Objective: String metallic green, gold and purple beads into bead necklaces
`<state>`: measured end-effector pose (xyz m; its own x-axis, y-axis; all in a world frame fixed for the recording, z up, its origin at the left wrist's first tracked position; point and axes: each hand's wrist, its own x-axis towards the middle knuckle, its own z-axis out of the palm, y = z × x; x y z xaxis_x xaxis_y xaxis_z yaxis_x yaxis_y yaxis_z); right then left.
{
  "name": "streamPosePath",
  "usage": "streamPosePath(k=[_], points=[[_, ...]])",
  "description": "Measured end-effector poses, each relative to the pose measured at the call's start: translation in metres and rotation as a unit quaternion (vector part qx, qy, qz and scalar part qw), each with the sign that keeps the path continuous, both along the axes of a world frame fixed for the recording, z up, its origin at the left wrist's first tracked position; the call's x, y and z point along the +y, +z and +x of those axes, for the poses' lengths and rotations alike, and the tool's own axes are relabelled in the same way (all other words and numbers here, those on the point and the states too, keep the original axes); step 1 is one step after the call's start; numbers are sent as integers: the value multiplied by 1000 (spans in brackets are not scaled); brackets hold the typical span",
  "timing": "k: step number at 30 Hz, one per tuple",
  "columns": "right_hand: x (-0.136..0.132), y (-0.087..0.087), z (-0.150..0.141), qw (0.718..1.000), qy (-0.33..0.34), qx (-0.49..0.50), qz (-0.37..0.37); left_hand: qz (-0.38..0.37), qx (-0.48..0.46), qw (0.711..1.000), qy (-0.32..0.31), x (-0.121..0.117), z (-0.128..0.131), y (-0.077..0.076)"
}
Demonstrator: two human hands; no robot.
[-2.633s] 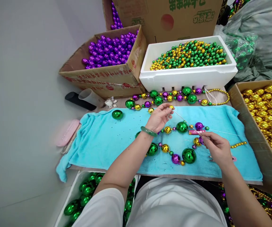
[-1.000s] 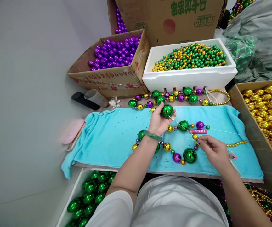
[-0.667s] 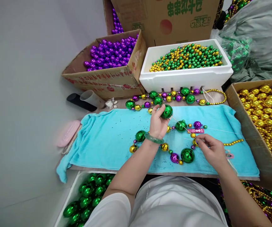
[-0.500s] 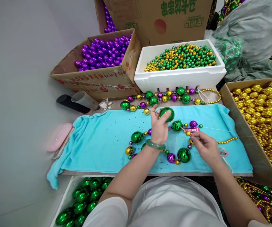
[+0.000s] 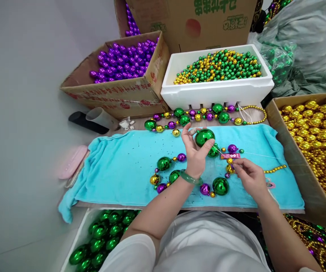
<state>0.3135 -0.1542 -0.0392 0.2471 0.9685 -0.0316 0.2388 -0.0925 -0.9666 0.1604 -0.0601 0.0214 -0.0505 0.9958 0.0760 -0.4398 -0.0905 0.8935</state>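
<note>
My left hand [image 5: 194, 151], with a green bangle at the wrist, grips a large shiny green bead [image 5: 204, 136] above the turquoise towel [image 5: 123, 166]. My right hand [image 5: 249, 175] pinches a thin needle or wire whose tip points toward that bead. A half-strung necklace [image 5: 180, 177] of green, purple and gold beads lies curled on the towel under both hands. A small pink tag [image 5: 231, 155] sits on the strand beside a purple bead.
A finished bead strand [image 5: 205, 115] lies behind the towel. A white foam box [image 5: 216, 90] holds mixed small beads. There are cardboard boxes of purple beads [image 5: 123, 62] and gold beads [image 5: 321, 136], and a tray of green beads [image 5: 100, 241] near my lap.
My left hand picked the green bead off the towel's left part and carried it right, onto the needle. My right hand slid the needle a little left. A small gold bead has gone onto the strand.
</note>
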Motion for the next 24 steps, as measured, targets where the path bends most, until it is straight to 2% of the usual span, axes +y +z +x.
streamPosePath(k=[5,10,16,20,22,24], points=[[-1,-4,7,1000,0,0,-5,-71,-43,995,-57,3,0,-3],[-1,-1,8,1000,-7,-23,-10,-17,2,999,-32,0,-1,-6],[0,11,7,996,1,-87,11,0,14,998,-56,-1,-8,-5],[0,16,1,994,0,-109,25,19,22,999,-26,-3,-11,-5],[0,17,-3,995,4,-90,30,-8,16,1000,-10,-4,-13,-6],[0,16,-7,997,13,-66,34,-61,0,998,-21,-4,-15,-7]])
